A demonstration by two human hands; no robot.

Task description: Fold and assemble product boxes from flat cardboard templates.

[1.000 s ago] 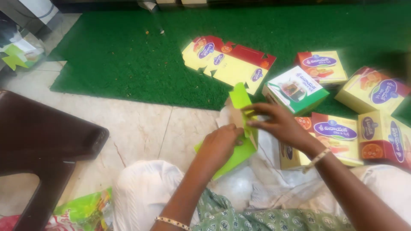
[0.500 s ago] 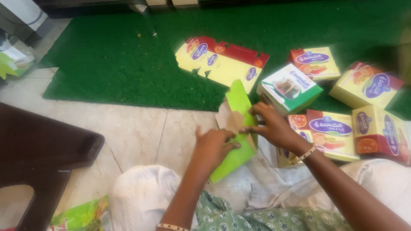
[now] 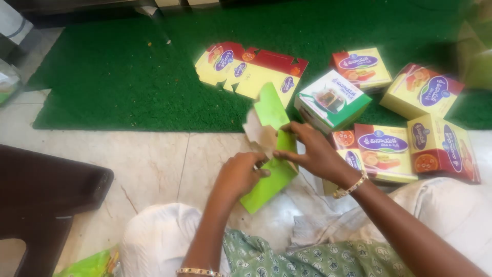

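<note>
**Folding a green carton over the floor**

Holding a flat green carton [image 3: 270, 172] between both hands, just above the pale tiled floor [image 3: 154, 159] and in front of white-clad knees. Left hand [image 3: 238, 174] curled shut on the carton's lower left edge, fingers pressed against the green panel, thumb hidden beneath. Right hand [image 3: 312, 151] laid on the right edge near the middle, fingers half bent and pinching the card, a bangle [image 3: 349, 187] at the wrist. Upper flap tilted up and away, brown inner side showing at the left.

Lying just beyond the flap, on the green mat [image 3: 113, 77]: a flat, unfolded yellow-and-red carton [image 3: 246, 69]. Standing right of it, near the right hand: a made-up green-and-white box [image 3: 333, 100]. Clustered further right, touching one another: several yellow-and-red boxes [image 3: 420, 92], some on the mat, some on the floor beside the right wrist. Sitting at the left edge, well apart: a dark stool [image 3: 46, 190].
</note>
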